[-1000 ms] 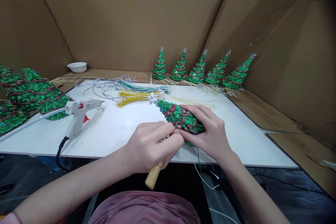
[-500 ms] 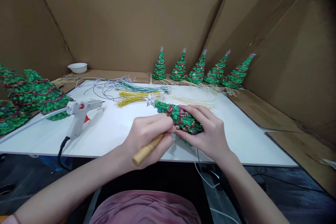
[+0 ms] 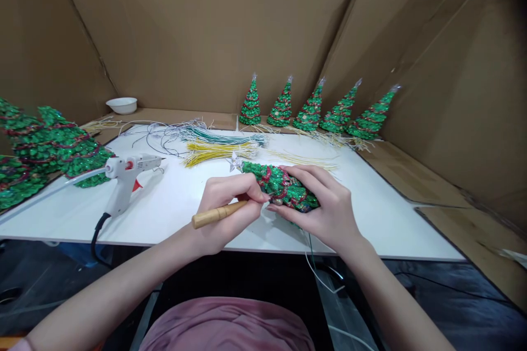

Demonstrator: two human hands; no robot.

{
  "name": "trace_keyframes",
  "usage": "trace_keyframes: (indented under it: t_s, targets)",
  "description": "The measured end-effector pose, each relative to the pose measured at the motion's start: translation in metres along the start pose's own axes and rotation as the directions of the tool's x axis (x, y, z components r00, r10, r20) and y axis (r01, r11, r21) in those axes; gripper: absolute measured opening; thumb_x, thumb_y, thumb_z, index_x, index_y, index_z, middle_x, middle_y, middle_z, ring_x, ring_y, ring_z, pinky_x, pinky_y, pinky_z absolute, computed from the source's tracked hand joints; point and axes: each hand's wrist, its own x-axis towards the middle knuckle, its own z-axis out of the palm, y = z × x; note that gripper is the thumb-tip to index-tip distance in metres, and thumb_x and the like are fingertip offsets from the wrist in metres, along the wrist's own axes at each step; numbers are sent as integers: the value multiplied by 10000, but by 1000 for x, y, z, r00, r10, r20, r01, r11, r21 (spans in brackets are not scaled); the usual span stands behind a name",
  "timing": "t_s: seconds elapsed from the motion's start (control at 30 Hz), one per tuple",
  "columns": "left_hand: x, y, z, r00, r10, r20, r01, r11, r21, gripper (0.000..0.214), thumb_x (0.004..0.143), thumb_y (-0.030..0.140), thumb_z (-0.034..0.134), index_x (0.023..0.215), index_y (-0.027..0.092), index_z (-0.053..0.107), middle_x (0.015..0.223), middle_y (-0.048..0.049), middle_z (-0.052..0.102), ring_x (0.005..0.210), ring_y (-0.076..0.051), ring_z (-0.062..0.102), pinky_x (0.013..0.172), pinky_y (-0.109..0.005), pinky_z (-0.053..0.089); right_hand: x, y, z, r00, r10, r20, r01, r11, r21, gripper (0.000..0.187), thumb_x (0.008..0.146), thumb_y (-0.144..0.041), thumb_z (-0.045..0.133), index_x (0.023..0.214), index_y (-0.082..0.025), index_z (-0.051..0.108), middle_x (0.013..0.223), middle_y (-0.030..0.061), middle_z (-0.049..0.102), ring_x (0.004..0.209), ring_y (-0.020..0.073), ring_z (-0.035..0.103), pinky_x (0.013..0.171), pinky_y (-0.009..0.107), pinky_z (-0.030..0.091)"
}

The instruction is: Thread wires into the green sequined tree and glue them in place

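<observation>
A small green sequinned Christmas tree [image 3: 275, 180] with red trim and a silver star lies on its side above the white board [image 3: 173, 203]. My right hand [image 3: 325, 208] is wrapped round its wide base end. My left hand [image 3: 226, 211] pinches a wooden-handled awl [image 3: 214, 215], its handle pointing left and its tip at the tree's side. Thin wires [image 3: 315, 269] hang from the tree's base below the board's front edge.
A white glue gun [image 3: 125, 175] lies left of my hands. Bundles of yellow wires [image 3: 214, 152] and green wires [image 3: 222, 136] lie behind. Several finished trees [image 3: 313, 107] stand along the cardboard back wall, more trees [image 3: 45, 148] lie at left, beside a white bowl [image 3: 121, 105].
My left hand has swung the awl handle from pointing down toward me to pointing left. The tree has tipped flatter, its star end lower and further left.
</observation>
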Motion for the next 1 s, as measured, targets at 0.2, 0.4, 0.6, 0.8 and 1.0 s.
trace_keyframes:
  t_s: [0.2,0.4,0.6,0.8,1.0]
  targets:
    - [-1,0,0,998,56,23,-57,997,45,145,808,99,521,676,153,544,670,-2,605,653,-130,589,626,-242,465,-1,1,-1,1000,7,16,-8,1000,25,493,730,-494,714,1119,-207,623,1021,110,679,926,269,659,813,400,540]
    - [-4,-4,4,990,138,33,-140,988,58,125,821,100,503,716,153,547,706,-28,635,656,-131,602,611,-235,480,-1,5,-2,1000,6,25,-7,999,53,493,736,-506,706,1125,-215,616,1034,108,677,943,268,657,824,403,539]
    - [-7,-10,10,974,227,12,-227,972,59,125,808,65,500,729,153,538,722,-37,630,646,-122,590,601,-231,475,-1,8,-3,1000,-6,31,3,997,82,486,741,-477,712,1120,-190,614,1038,122,671,949,267,653,830,396,531]
    - [-7,-14,14,974,224,-23,-223,975,16,121,815,69,503,738,153,546,721,-34,626,654,-124,602,616,-234,492,-3,10,-3,999,-3,35,0,996,88,492,732,-487,717,1130,-219,606,1043,106,672,950,267,651,832,410,532]
    - [-7,-9,14,954,301,-9,-297,945,137,128,831,67,486,748,155,530,700,-40,620,643,-120,609,593,-211,490,-2,7,-3,1000,12,28,-14,997,81,478,739,-480,712,1126,-219,613,1038,104,676,951,267,652,832,408,534]
